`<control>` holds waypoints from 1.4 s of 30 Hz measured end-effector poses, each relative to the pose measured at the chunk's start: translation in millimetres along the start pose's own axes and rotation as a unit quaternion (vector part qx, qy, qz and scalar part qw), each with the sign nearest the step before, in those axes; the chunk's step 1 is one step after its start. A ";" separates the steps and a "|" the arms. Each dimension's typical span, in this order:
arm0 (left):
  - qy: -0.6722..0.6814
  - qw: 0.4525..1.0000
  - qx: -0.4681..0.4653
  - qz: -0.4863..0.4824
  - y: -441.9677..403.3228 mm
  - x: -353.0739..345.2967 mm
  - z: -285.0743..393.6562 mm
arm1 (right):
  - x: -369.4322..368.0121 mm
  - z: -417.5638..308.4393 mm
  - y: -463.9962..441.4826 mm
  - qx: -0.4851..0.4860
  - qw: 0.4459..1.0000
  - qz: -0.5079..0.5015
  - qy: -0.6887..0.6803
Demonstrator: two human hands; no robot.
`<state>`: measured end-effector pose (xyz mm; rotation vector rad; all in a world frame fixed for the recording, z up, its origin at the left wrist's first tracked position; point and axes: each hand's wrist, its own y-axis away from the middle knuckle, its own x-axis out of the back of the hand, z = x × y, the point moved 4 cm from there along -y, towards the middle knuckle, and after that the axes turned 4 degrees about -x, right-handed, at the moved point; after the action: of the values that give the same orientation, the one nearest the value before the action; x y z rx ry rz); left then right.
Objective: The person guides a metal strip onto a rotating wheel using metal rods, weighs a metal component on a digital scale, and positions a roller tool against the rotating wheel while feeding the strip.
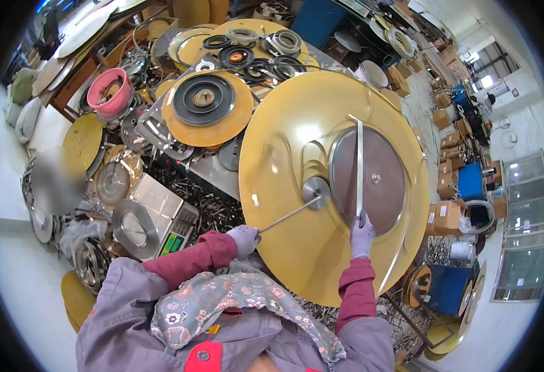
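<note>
A large yellow disc (284, 248) stands tilted in front of me, with a dark brown round coil (368, 192) against its face. My left hand (244, 240), in a pale glove, is closed around the end of a thin metal rod (287, 217). That rod reaches to a small round metal hub (316, 185) near the disc's middle. Lower on the coil, my gloved right hand (362, 237) grips the bottom end of a long flat metal strip (360, 161). The strip runs upward across the coil, past its upper edge.
Behind the disc, a bench holds a smaller yellow disc (241, 105) with a dark coil, and several rings. A pink bowl (110, 93) stands at upper left. A scale (169, 214) with a metal coil is at lower left. Cardboard boxes (448, 214) line the right.
</note>
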<state>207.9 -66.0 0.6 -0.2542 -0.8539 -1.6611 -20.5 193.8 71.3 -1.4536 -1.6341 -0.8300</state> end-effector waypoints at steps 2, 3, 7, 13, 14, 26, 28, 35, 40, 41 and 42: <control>-0.016 0.999 0.038 -0.031 5.9 12.8 0.8 | 6.3 13.0 5.8 -0.038 0.992 0.016 -0.122; -0.011 0.999 0.041 -0.018 9.8 16.1 -1.0 | 9.3 22.8 12.0 -0.052 0.989 0.022 -0.135; -0.009 0.998 0.066 0.012 29.0 33.7 -16.2 | 25.5 14.9 51.9 -0.072 0.985 0.059 -0.144; -0.006 0.997 0.068 0.023 48.6 42.2 -44.1 | 33.6 10.4 67.8 -0.066 0.979 0.079 -0.174; -0.038 0.997 0.070 0.019 48.0 37.1 -50.4 | 35.0 8.8 59.8 -0.057 0.982 0.077 -0.161; -0.023 0.996 0.084 0.011 16.6 45.5 -22.2 | 9.2 -64.3 -139.6 0.108 0.990 0.069 0.059; -0.022 0.996 0.086 0.014 14.9 47.5 -22.6 | 5.0 -70.4 -140.7 0.117 0.989 0.047 0.075; -0.015 0.996 0.091 0.016 19.6 63.6 -21.5 | 21.2 -40.0 -155.2 0.117 0.988 0.067 0.071; -0.016 0.996 0.089 0.009 21.9 70.7 -22.3 | 45.2 -13.9 -153.4 0.090 0.988 0.094 0.083; -0.024 0.996 0.090 0.010 20.9 72.0 -22.5 | 48.2 -11.4 -152.6 0.086 0.988 0.097 0.089; -0.032 0.995 0.091 0.012 19.8 73.9 -23.2 | 49.0 -10.7 -153.0 0.087 0.988 0.093 0.088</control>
<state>211.5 -138.0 35.3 -0.1917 -1.0406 -1.5475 -172.7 187.9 123.4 -1.3466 -1.3804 -0.6729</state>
